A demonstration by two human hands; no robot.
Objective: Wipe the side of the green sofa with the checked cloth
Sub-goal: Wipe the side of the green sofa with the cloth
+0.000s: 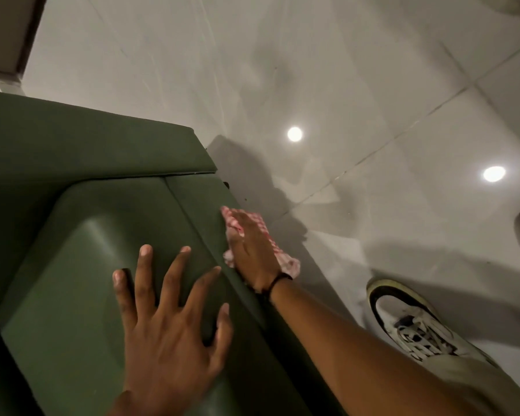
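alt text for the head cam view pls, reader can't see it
A person's right hand presses a red-and-white checked cloth flat against the outer side of a green sofa, while the left hand rests, fingers spread, on top of its arm. A white sneaker stands on the glossy tiled floor.

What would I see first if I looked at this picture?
The big green sofa fills the left side, with the left hand spread flat on top. At its right edge, the right hand presses a red-checked cloth against the sofa's side. A white shoe stands on the shiny floor.
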